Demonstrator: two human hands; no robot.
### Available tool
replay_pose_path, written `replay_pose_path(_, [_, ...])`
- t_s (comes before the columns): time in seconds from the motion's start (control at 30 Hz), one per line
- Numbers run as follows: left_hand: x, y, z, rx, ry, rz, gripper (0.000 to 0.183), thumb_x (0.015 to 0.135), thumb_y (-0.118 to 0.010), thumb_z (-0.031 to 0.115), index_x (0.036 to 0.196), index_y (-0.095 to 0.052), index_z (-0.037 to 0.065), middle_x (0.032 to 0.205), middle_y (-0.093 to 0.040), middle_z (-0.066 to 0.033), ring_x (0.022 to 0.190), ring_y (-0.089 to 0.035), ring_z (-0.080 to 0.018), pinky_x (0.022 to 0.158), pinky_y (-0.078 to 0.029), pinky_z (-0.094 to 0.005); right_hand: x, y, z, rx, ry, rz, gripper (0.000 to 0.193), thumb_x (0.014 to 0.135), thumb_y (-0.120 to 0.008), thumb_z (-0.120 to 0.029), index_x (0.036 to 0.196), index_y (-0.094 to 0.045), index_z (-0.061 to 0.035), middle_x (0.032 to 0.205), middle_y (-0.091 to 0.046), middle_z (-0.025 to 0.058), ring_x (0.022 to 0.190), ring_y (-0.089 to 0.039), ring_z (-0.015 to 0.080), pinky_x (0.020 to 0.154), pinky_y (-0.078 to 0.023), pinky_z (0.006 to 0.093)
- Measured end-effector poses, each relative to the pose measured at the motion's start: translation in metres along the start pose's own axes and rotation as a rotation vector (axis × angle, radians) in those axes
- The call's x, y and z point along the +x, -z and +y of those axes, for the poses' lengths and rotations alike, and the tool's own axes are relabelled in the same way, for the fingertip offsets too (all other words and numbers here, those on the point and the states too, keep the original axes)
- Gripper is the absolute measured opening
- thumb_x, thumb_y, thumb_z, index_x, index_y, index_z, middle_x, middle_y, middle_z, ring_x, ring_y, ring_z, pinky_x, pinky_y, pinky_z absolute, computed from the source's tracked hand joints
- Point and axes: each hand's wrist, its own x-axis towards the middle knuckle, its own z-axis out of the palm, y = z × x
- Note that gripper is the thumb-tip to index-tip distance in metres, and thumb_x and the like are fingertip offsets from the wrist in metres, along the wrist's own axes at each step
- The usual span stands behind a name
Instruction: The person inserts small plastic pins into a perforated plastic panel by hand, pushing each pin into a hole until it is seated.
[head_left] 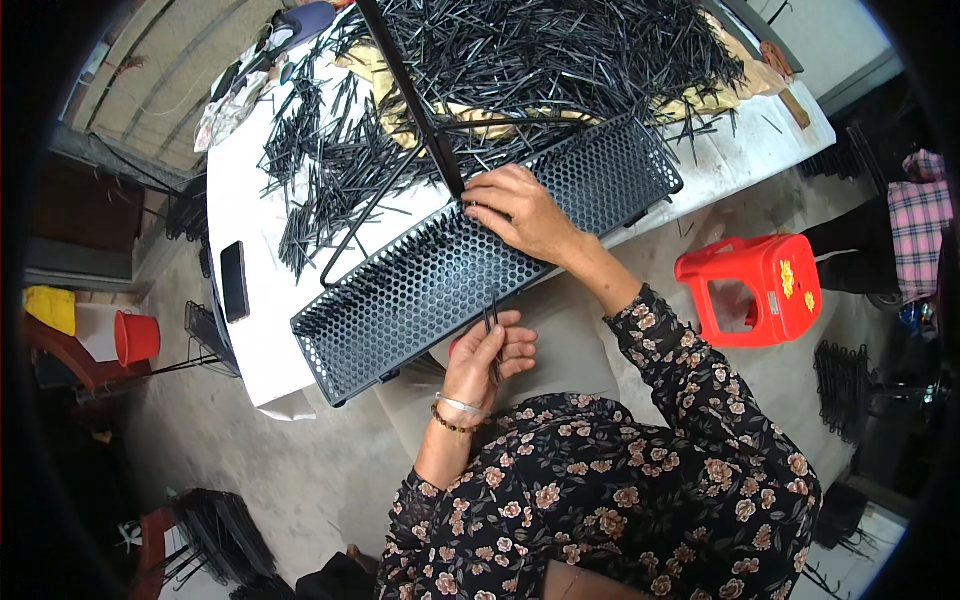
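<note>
A long black perforated rack [400, 300] lies slantwise across the near edge of the white table. Short black sticks [385, 262] stand in holes along the left part of its far side. My right hand [525, 215] reaches to that far side, thumb and fingers pinched at the end of the row beside a black upright post [412, 105]; the piece between the fingertips is mostly hidden. Close to the rack's near edge, my left hand [485, 362] is closed around a few thin black sticks [491, 316], which poke up past the thumb.
A big heap of loose black sticks [540, 60] covers the back of the table [262, 345]. A phone [234, 282] lies at the table's left. On the floor are a red stool [775, 290] at right and a red bucket [136, 337] at left. Someone in a plaid garment [918, 235] is at far right.
</note>
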Motion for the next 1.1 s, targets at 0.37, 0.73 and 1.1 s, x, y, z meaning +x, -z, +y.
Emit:
replay_pose_path(0.37, [0.003,-0.006,0.014,0.166,-0.093,-0.135,0.03,0.098,-0.036,0.02,0.109,-0.048,-0.005,0.098,-0.061,-0.0151,0.085,-0.062,-0.0187,0.075,-0.055,-0.0294,-0.045,0.026,-0.068,0.814,-0.728,-0.428,0.03,0.084,-0.064,-0.024,0.095,-0.064,0.0033,0.075,-0.064,0.0056,0.069,-0.056,0.0071,0.062,-0.046,0.0237])
replay_pose_path(0.73, [-0.018,0.005,0.011,0.472,-0.185,0.03,0.041,0.093,-0.048,0.014,0.128,-0.038,-0.005,0.114,-0.056,-0.0142,0.097,-0.058,-0.0169,0.081,-0.049,-0.0282,-0.015,0.045,-0.035,0.646,-0.7,0.019,0.017,0.085,-0.062,-0.012,0.093,-0.064,0.003,0.084,-0.065,0.0041,0.076,-0.058,0.0057,0.068,-0.048,0.0213])
replay_pose_path(1.1, [-0.089,0.092,0.053,0.765,-0.971,1.04,0.025,0.088,-0.051,0.002,0.112,-0.053,-0.004,0.108,-0.058,-0.0141,0.096,-0.056,-0.0188,0.084,-0.047,-0.0295,0.005,0.029,0.009,0.251,-0.315,0.105,0.015,0.083,-0.064,-0.012,0.09,-0.065,0.0004,0.083,-0.066,0.0085,0.065,-0.06,0.0127,0.057,-0.047,0.0242])
